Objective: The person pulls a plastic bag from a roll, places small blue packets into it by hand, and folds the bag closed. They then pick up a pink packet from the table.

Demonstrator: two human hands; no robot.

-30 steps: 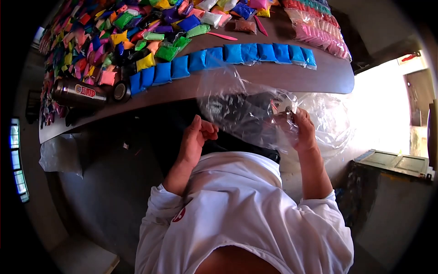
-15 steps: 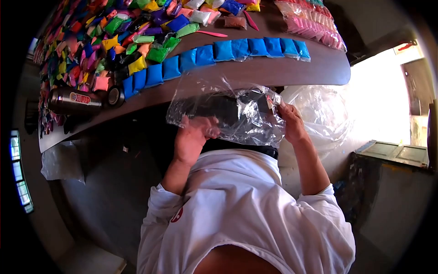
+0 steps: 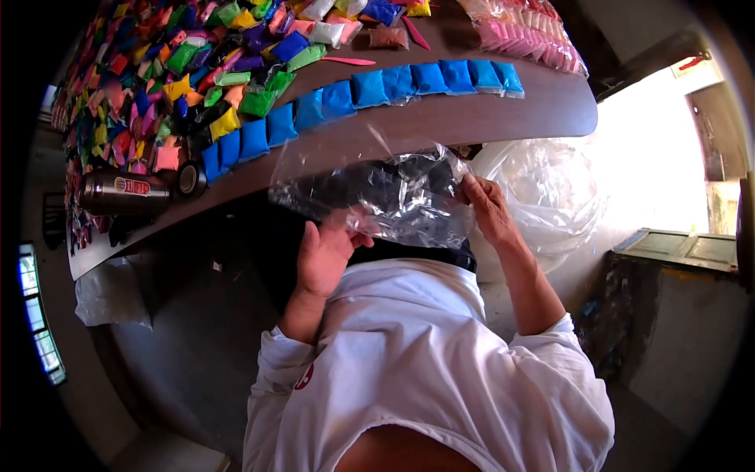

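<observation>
In the head view, a clear plastic bag [image 3: 377,193] is stretched crosswise in the air just below the near edge of the bench [image 3: 472,118], in front of the person's white shirt [image 3: 409,346]. The left hand [image 3: 324,253] is closed on the bag's lower left edge, with the film pinched between thumb and fingers. The right hand [image 3: 489,211] grips the bag's right end, fingers curled over the crumpled film. Both hands sit below the bench edge and touch nothing on the bench itself.

On the bench, a row of blue packets [image 3: 370,86] runs along close to the near edge, curving from its left part towards its right end. Behind that row, further in from the edge, lies a wide heap of mixed coloured packets [image 3: 157,79]. A band of pink packets [image 3: 523,31] sits at the far right of the bench. A metal flask [image 3: 126,190] lies on its side at the bench's near left edge, with a dark round cap [image 3: 189,179] just beside it. Under the bench's right end, a large clear sack [image 3: 550,189] stands open beside the right hand.
</observation>
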